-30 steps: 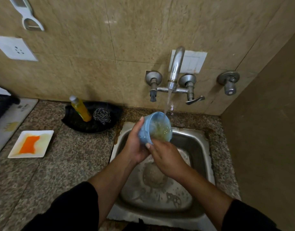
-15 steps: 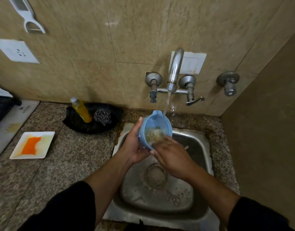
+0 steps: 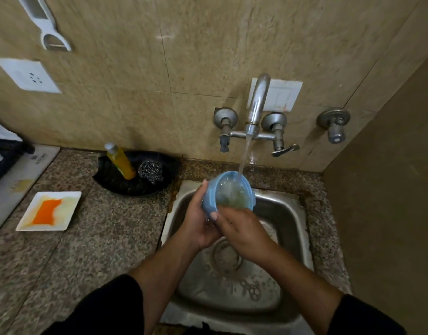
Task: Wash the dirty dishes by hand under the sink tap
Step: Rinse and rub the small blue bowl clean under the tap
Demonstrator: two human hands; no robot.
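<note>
blue bowl under the running tap

the left hand [image 3: 198, 227] has its grip curled round the outside of the blue bowl [image 3: 229, 193], held tilted over the sink [image 3: 290, 213]. the right hand [image 3: 243, 229] pinches the near rim, thumb on the outer wall, fingers hidden inside. water from the tap [image 3: 256, 105] falls into the bowl. on the table [image 3: 106, 238] to the left sit a white plate [image 3: 67, 206], a yellow bottle [image 3: 121, 162] and a steel scrubber [image 3: 151, 170].

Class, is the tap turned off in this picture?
No, water streams from the tap into the blue cup.
</note>
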